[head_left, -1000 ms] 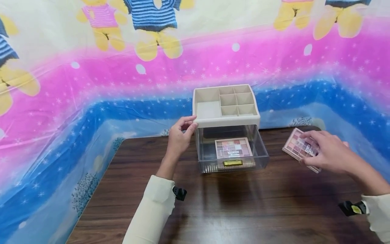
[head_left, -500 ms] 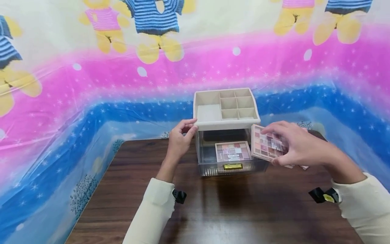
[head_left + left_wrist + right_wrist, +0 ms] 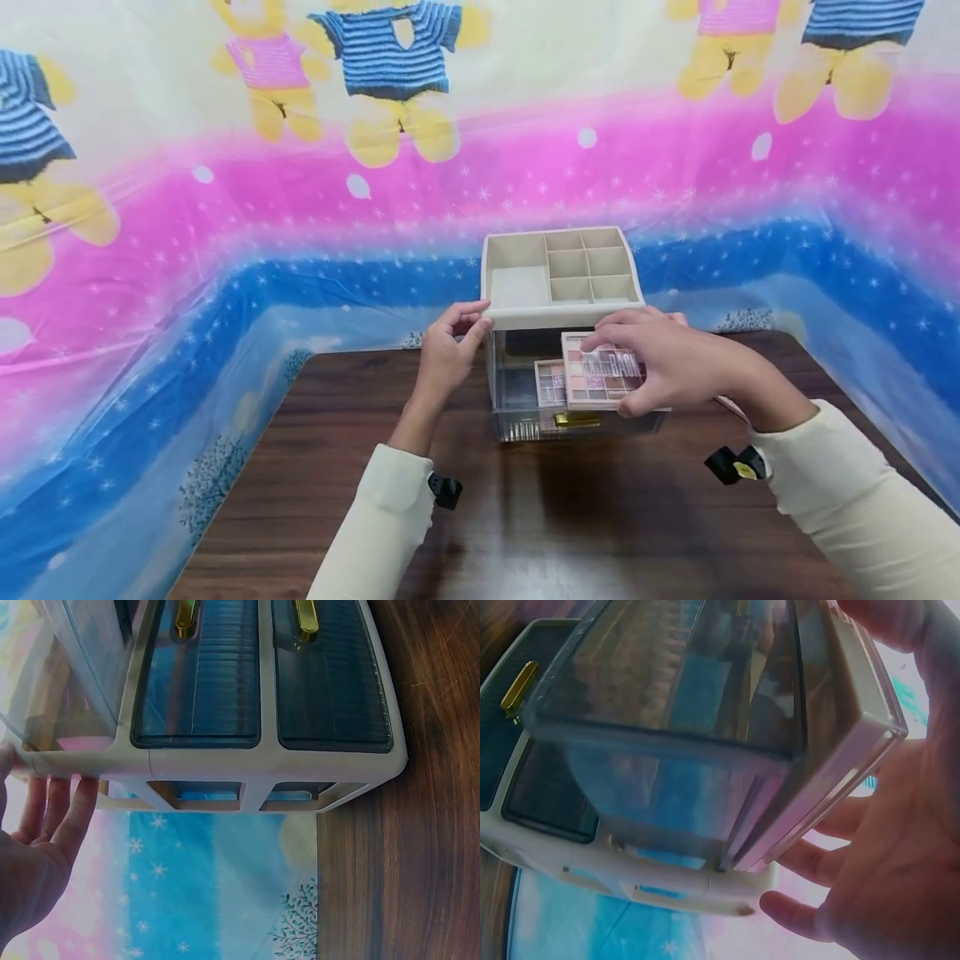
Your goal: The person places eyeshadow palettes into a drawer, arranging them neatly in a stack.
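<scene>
My left hand [image 3: 447, 354] holds the left front corner of a cream desktop organizer [image 3: 558, 319]. In the left wrist view, the fingers [image 3: 75, 817] lie against the organizer's side. The clear top drawer [image 3: 517, 429], with a gold handle [image 3: 576, 419], is pulled out. My right hand [image 3: 678, 362] grips an eyeshadow palette [image 3: 581, 393] by its right side, over the drawer. Beneath it, another eyeshadow palette [image 3: 549, 385] lies in the drawer, partly covered. The right wrist view shows the held palette [image 3: 844, 769] tilted beside the drawer wall [image 3: 667, 750].
Two dark lower drawers [image 3: 199, 690] with gold handles are closed. A divided tray [image 3: 517, 287] tops the organizer. The edge of another flat item [image 3: 731, 406] shows on the brown table [image 3: 315, 467] behind my right forearm. A printed cloth [image 3: 390, 292] hangs behind.
My right hand has carried its palette leftward from the right of the table to above the open drawer. My left hand stays on the organizer's corner. The head view has tipped up slightly.
</scene>
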Action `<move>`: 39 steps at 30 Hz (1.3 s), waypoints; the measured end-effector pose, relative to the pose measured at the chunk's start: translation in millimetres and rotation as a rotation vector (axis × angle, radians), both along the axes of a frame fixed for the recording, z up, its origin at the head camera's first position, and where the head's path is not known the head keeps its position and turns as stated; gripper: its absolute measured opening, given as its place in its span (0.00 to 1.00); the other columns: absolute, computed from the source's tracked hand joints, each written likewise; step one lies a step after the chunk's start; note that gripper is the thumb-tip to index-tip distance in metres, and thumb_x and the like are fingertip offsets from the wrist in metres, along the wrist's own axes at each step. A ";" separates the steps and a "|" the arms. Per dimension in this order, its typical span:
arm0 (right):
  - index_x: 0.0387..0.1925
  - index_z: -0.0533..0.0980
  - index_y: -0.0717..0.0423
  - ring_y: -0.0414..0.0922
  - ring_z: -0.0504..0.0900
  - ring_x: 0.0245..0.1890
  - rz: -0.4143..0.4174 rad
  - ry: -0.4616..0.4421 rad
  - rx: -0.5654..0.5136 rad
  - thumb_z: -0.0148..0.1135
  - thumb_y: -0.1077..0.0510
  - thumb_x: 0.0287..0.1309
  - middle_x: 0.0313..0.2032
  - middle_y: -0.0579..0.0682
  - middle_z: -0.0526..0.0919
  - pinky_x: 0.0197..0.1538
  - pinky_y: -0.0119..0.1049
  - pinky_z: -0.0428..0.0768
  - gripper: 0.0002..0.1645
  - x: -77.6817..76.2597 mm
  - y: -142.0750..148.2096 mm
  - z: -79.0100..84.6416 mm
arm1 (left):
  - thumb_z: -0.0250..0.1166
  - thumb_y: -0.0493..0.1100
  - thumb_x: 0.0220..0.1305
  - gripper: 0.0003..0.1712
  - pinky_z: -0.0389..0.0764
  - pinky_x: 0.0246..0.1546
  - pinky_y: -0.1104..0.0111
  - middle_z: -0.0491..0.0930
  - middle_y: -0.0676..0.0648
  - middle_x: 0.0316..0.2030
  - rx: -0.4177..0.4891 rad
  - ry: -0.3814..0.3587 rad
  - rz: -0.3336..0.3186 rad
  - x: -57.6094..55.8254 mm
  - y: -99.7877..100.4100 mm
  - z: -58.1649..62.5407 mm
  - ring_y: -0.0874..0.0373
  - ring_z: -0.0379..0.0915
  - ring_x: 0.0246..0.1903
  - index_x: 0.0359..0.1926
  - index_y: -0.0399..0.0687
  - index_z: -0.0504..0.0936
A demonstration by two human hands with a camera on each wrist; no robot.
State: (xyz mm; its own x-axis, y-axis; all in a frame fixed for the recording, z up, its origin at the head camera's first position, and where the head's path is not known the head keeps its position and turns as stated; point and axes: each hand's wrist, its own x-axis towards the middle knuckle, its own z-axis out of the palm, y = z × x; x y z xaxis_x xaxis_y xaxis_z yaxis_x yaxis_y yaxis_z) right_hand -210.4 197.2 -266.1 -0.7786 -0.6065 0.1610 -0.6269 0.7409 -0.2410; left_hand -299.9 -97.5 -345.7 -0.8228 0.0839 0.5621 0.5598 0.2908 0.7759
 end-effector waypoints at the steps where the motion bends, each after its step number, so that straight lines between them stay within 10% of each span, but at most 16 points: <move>1: 0.62 0.76 0.39 0.50 0.68 0.66 0.003 -0.010 -0.001 0.72 0.50 0.41 0.63 0.45 0.75 0.54 0.53 0.67 0.40 -0.9 -2.0 -0.1 | 0.67 0.43 0.70 0.16 0.83 0.38 0.75 0.86 0.39 0.40 -0.003 -0.005 0.002 0.0 0.1 -0.9 0.51 0.83 0.40 0.56 0.46 0.85; 16: 0.60 0.79 0.50 0.52 0.76 0.65 0.055 -0.024 -0.085 0.69 0.58 0.59 0.62 0.48 0.80 0.65 0.58 0.75 0.26 -8.9 6.4 -5.3 | 0.67 0.42 0.70 0.16 0.83 0.36 0.75 0.86 0.37 0.41 0.016 -0.018 -0.015 -2.1 1.2 -1.7 0.48 0.84 0.40 0.56 0.43 0.85; 27: 0.56 0.81 0.54 0.52 0.84 0.48 -0.239 0.024 -0.306 0.66 0.57 0.66 0.50 0.56 0.85 0.52 0.55 0.84 0.17 -15.6 61.3 -26.8 | 0.66 0.42 0.71 0.15 0.83 0.37 0.75 0.85 0.38 0.40 0.020 -0.019 -0.013 -2.0 0.9 -0.9 0.56 0.81 0.38 0.56 0.43 0.85; 39: 0.62 0.74 0.65 0.65 0.83 0.53 -0.406 -0.101 -0.193 0.61 0.53 0.69 0.57 0.68 0.81 0.52 0.60 0.82 0.26 -42.6 130.1 -85.2 | 0.67 0.41 0.70 0.15 0.84 0.36 0.75 0.86 0.38 0.40 0.023 -0.002 -0.010 -1.2 0.1 -1.0 0.53 0.82 0.39 0.55 0.44 0.85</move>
State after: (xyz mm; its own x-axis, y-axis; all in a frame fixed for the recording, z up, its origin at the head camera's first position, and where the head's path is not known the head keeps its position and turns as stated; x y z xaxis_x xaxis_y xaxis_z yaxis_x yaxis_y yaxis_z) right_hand -253.1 327.3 -351.3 -0.9647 -0.2151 0.1517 -0.2609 0.8575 -0.4434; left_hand -301.1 -97.3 -346.7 -0.8228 0.0791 0.5628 0.5614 0.2669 0.7833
